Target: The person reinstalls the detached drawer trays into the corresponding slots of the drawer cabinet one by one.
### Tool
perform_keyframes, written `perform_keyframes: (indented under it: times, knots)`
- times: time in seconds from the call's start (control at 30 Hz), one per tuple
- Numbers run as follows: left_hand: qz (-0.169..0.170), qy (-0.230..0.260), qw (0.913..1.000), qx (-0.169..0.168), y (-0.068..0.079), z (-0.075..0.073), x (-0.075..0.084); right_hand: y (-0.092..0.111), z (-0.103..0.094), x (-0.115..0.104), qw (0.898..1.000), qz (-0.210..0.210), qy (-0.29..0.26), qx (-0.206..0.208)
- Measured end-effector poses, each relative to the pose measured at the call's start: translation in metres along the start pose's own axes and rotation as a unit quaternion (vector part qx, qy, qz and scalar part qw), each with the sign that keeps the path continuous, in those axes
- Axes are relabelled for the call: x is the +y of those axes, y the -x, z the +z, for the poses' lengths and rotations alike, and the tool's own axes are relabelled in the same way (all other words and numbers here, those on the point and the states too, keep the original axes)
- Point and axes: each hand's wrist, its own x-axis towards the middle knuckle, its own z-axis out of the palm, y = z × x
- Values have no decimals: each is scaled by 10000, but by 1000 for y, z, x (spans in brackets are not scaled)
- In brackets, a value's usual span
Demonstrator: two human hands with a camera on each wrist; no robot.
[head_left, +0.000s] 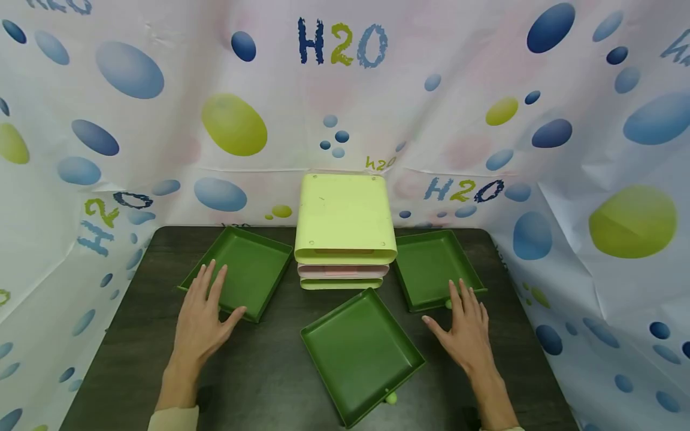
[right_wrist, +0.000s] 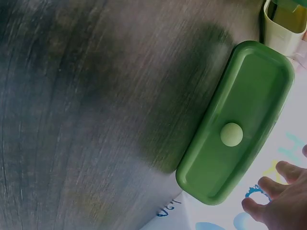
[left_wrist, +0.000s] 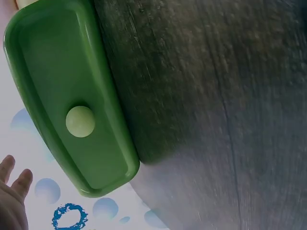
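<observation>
My left hand [head_left: 200, 323], fingers spread, is over the near left side of a green drawer [head_left: 256, 269]; contact cannot be made out. On the other side, my right hand [head_left: 468, 336] is held with straight fingers by the near edge of a second green drawer [head_left: 435, 266]. A third green drawer [head_left: 361, 356] lies turned at an angle between the hands, its light green knob [head_left: 391, 397] facing me. In the left wrist view, a round knob [left_wrist: 80, 121] sits on the drawer's front. The right wrist view shows a similar knob [right_wrist: 231, 134]. Neither hand holds anything.
A light yellow-green drawer cabinet shell [head_left: 345, 215] stands at the back centre, with pink [head_left: 342, 271] and green levels below its top. The dark wood-grain table [head_left: 259, 377] meets a white dotted curtain [head_left: 178, 149] at its back and sides.
</observation>
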Motion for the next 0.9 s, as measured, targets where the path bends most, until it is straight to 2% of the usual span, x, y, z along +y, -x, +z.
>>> perform_keyframes:
  times: [0.23,0.47,0.7,0.9]
  knots:
    - [31,178,9998,107,-14,2,4,2,0,1,9999,68,-66,41]
    - [198,301,9993,116,-38,8,11,3,6,-4,9999,32,-110,-22]
    - [401,501,9974,325,-62,16,23,2,11,-9,9999,-33,-110,38]
    - [389,756,9951,507,-70,19,28,2,11,-9,9999,-61,-94,43]
